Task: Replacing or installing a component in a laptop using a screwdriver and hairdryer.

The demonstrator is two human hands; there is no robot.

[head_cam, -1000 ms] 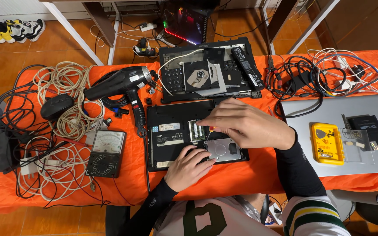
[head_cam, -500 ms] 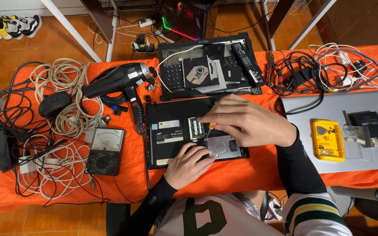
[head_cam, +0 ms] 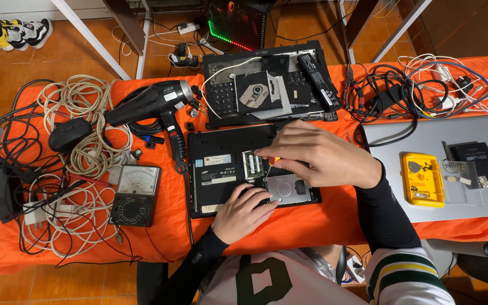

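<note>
A black laptop (head_cam: 221, 164) lies upside down on the orange cloth, its bottom cover off. Memory sticks (head_cam: 253, 165) and a silver hard drive (head_cam: 290, 189) are exposed. My right hand (head_cam: 317, 155) hovers over the open bay, fingers pinched on a small screwdriver (head_cam: 274, 161) with a yellow-orange handle, its tip near the drive's upper left corner. My left hand (head_cam: 243, 212) lies palm down on the laptop's front edge, with its fingertips against the left side of the drive.
A second stripped laptop base (head_cam: 266, 85) lies behind. To the left are a black heat gun (head_cam: 153, 104), an analogue multimeter (head_cam: 135, 195), a mouse (head_cam: 69, 134) and coiled cables (head_cam: 80, 107). To the right, a silver laptop (head_cam: 391, 147) carries a yellow case (head_cam: 422, 179); tangled cables (head_cam: 413, 85) lie behind it.
Both hands stay over the open bay; the right hand has only shifted slightly around the screwdriver. Nothing else has moved.
</note>
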